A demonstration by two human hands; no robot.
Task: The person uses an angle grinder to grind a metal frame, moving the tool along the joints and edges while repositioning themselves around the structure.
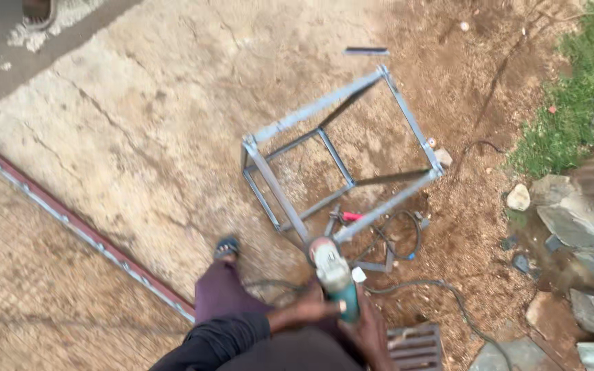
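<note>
over bare ground, both hands grip angle grinder (333, 275) beside metal frame (342, 154).

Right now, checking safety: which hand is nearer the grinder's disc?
Left. The left hand grips the grinder just behind the disc; the right hand holds its rear, farther back.

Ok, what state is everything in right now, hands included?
Grinder: held in both hands, disc end at the frame's near corner.
Left hand: gripping the grinder's body.
Right hand: gripping the grinder's rear.
Frame: open metal box, tilted on the ground.
Cable: slack, trailing over the dirt.
Grate: lying flat by the right hand.
Long bar: lying flat on the ground.
</note>
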